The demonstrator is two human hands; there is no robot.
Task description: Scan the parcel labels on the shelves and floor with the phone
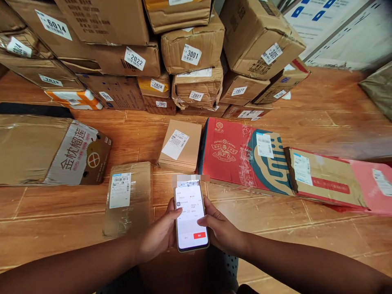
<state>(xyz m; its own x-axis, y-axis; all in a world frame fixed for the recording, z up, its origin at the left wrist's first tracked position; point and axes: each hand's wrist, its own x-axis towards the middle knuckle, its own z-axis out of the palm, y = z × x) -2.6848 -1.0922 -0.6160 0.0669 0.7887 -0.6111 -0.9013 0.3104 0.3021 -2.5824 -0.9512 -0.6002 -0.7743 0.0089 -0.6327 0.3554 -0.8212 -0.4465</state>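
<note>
A smartphone (pixel 190 216) with a lit white screen is held upright in front of me, low in the middle of the head view. My left hand (pixel 159 237) wraps its left edge. My right hand (pixel 221 230) grips the right edge, thumb resting on the screen. Just beyond the phone, on the wooden floor, lie a small brown box (pixel 181 145) with a white label and a tape-wrapped box (pixel 128 198).
A red and teal carton (pixel 241 157) and a pink-and-brown carton (pixel 333 179) lie to the right. A large printed box (pixel 52 149) lies at left. Numbered cardboard boxes (pixel 192 47) are stacked along the back. A tan bag (pixel 379 87) sits far right.
</note>
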